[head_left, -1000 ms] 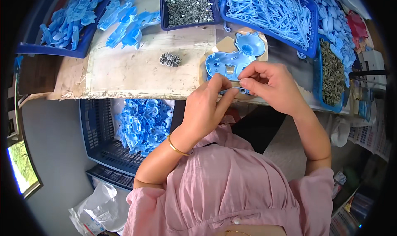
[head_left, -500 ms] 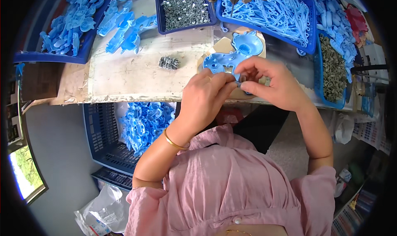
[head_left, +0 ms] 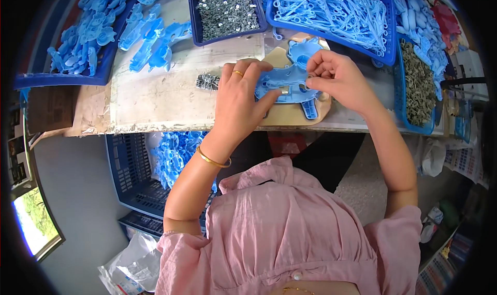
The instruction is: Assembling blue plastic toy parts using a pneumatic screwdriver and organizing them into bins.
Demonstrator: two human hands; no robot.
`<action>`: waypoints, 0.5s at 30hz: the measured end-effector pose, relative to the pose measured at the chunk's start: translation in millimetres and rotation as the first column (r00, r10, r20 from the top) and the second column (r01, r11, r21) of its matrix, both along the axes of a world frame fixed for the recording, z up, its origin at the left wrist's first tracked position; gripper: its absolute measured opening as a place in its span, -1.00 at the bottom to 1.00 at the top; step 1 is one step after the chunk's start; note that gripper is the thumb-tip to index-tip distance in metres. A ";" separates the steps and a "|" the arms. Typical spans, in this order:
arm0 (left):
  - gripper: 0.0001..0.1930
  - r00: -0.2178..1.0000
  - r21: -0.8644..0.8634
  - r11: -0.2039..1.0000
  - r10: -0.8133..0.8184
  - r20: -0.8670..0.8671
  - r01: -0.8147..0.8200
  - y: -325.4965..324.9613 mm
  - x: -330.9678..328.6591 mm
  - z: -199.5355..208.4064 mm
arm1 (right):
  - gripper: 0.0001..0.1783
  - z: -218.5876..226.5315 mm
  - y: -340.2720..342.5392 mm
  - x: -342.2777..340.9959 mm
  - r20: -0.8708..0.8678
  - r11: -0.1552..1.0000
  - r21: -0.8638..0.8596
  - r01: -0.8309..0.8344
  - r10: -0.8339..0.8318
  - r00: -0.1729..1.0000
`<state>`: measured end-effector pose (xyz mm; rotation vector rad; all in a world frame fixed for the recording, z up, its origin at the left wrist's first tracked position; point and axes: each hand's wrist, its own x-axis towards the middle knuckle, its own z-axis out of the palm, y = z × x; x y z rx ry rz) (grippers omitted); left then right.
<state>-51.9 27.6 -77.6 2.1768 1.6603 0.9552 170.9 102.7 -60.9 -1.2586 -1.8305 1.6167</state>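
Observation:
A blue molded plastic shell (head_left: 290,77), with a round cup at its far end, lies on a tan pad (head_left: 323,108) at the table's near edge. My left hand (head_left: 238,96) spans the shell's left end, fingers along the far side and thumb on the near side. At the shell's right part, my right hand (head_left: 339,83) is closed in a pinch of thumb and forefinger. Something small and dark shows at those fingertips, too little to name. Left of my left hand sits a small clump of metal pieces (head_left: 207,82).
Beyond stand a dark blue tray of small metal parts (head_left: 228,13) and a blue basket of thin blue rods (head_left: 331,15). A basket of brownish metal pieces (head_left: 418,88) is at right. Blue shells fill a tray (head_left: 67,81) at far left and a crate (head_left: 121,165) below the table.
My hands have come apart from their meeting at the shell's near edge. The left moved left onto the shell's end; the right moved up slightly. The shell has turned, its leg now pointing toward me.

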 end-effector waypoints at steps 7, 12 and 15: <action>-0.70 1.000 0.010 1.000 0.014 -0.015 -0.014 6.8 1.1 -6.0 | -0.79 6.7 0.4 -7.3 0.075 0.999 0.049 0.009 -0.012 0.997; -0.76 0.999 0.015 1.000 0.016 -0.039 -0.016 4.6 2.3 -6.7 | -0.78 8.4 4.0 -8.5 0.192 0.990 0.096 -0.104 0.084 0.978; -0.81 0.998 0.016 1.000 0.026 -0.053 -0.025 3.3 2.7 -7.2 | -0.79 15.8 4.8 -12.8 0.270 0.979 0.101 -0.177 0.144 0.952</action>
